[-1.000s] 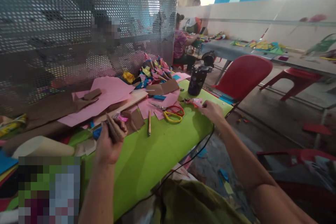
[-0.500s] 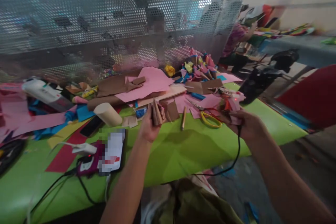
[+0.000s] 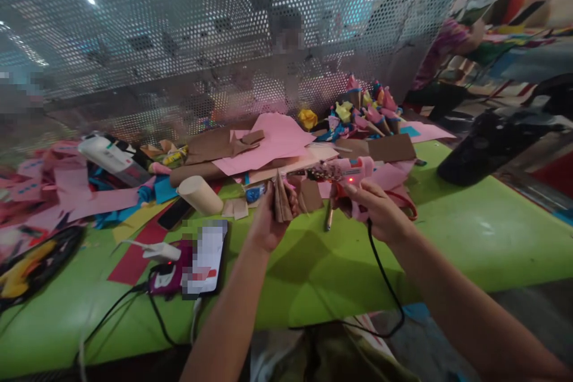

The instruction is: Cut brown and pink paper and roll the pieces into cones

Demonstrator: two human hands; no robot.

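Note:
My left hand (image 3: pixel 267 224) is closed around a folded brown paper cone (image 3: pixel 283 199), held upright over the green table (image 3: pixel 470 239). My right hand (image 3: pixel 376 210) grips a pink glue gun (image 3: pixel 353 174) with a small red light on it; its nozzle points left toward the cone, a short gap from it. A black cord (image 3: pixel 380 274) hangs from the gun over the table's front edge.
Pink and brown paper sheets (image 3: pixel 268 140), a pile of small coloured cones (image 3: pixel 362 110), a cream cardboard tube (image 3: pixel 200 194), a glue bottle (image 3: pixel 110 158), a pencil (image 3: pixel 329 219) and a phone (image 3: pixel 203 259) lie on the table. A perforated metal screen (image 3: pixel 179 42) stands behind. A black bottle (image 3: pixel 492 143) sits at the right.
My right hand reached to the table's right end, picked up the glue gun and brought it left beside the cone. My view swung left.

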